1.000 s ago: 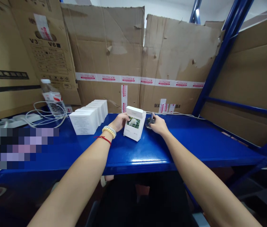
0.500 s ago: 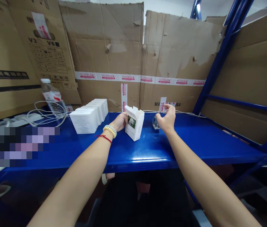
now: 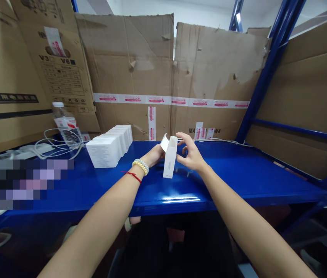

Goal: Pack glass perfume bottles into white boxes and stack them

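My left hand [image 3: 155,155] is closed on the left side of a small white carton [image 3: 169,162], its fingers partly hidden behind it. The carton is upright above the blue shelf, its narrow side facing me and its top flap raised. Close to the carton's right edge is my right hand [image 3: 190,154], thumb and fingers curved apart. Nothing shows clearly between them, and whether the fingertips touch the carton is hard to tell. The small clear glass bottle seen earlier is not visible now; the carton or my right hand may hide it.
A row of white cartons [image 3: 104,152] stands at the left on the blue shelf [image 3: 238,173]. Behind it are a water bottle [image 3: 67,125], a tangle of white cable and a power strip. Cardboard sheets [image 3: 128,77] wall the back; a blue post [image 3: 256,88] rises at the right.
The carton has turned so its narrow side faces me, and its flap stands out to the left. My right hand has moved left and down to the carton. The glass bottle has gone from sight.
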The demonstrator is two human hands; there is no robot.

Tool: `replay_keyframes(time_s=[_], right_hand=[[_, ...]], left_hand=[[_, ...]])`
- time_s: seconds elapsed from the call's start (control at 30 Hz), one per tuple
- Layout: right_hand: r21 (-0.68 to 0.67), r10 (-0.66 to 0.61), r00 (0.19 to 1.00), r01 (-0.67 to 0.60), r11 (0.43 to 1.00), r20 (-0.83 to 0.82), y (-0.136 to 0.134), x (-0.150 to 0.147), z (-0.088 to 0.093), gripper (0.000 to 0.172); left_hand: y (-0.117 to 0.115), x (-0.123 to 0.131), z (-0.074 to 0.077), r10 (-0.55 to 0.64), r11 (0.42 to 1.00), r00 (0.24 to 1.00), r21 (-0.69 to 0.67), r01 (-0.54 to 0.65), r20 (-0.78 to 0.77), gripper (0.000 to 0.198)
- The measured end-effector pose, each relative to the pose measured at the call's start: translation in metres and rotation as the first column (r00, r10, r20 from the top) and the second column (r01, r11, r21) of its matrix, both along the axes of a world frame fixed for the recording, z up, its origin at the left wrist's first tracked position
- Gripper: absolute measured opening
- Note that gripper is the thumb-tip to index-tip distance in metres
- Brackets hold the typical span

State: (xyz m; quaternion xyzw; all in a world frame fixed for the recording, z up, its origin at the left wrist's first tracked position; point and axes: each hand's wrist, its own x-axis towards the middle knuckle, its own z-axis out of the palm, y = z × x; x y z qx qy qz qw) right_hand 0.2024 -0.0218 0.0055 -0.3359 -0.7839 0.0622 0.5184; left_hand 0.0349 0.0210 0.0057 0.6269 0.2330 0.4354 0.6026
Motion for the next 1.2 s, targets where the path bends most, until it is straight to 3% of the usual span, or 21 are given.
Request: replay_keyframes(time_s=[0.13, 0.27, 0.43, 0.5, 0.67, 0.73, 0.9, 1.07, 1.2], right_hand=[[-0.005, -0.034, 0.999, 0.034, 0.999, -0.02, 0.003, 0.0, -0.002, 0.055], [0.044, -0.149, 0.987, 0.151, 0.987, -0.055, 0.007, 0.0, -0.002, 0.03], [0.05, -0.265, 0.957, 0.273, 0.961, -0.119, 0.009, 0.0, 0.0, 0.01], [0.063, -0.292, 0.949, 0.3, 0.952, -0.12, 0.009, 0.001, 0.001, 0.009], [0.076, -0.199, 0.976, 0.206, 0.976, -0.091, 0.007, 0.002, 0.0, 0.013], [0.057, -0.16, 0.985, 0.164, 0.985, -0.071, 0.007, 0.002, -0.001, 0.019], [-0.037, -0.037, 0.999, 0.036, 0.999, -0.004, 0.004, 0.002, -0.002, 0.03], [-0.041, 0.001, 1.0, 0.0, 0.999, 0.005, 0.003, 0.003, -0.001, 0.032], [-0.035, 0.013, 0.999, -0.012, 0.999, 0.044, 0.003, 0.003, -0.001, 0.032]], left_hand=[[-0.001, 0.001, 0.004, 0.175, 0.979, 0.983, 0.114, -0.168, -0.057, 0.034], [0.002, -0.004, 0.01, 0.356, 0.916, 0.932, 0.172, -0.362, 0.066, 0.042], [0.003, -0.008, 0.013, 0.192, 0.98, 0.977, 0.036, -0.196, 0.093, 0.066], [0.002, -0.007, 0.01, 0.203, 0.97, 0.977, 0.127, -0.209, 0.059, 0.066], [0.001, -0.004, 0.004, 0.33, 0.858, 0.941, 0.391, -0.333, 0.076, 0.082], [0.0, -0.005, 0.005, 0.354, 0.817, 0.931, 0.456, -0.353, 0.085, 0.077], [-0.006, -0.011, 0.011, 0.492, 0.686, 0.87, 0.601, -0.411, 0.033, 0.036], [-0.006, -0.014, 0.011, 0.386, 0.811, 0.92, 0.449, -0.374, 0.069, 0.027], [-0.002, -0.012, 0.01, 0.482, 0.782, 0.874, 0.417, -0.464, 0.068, 0.026]])
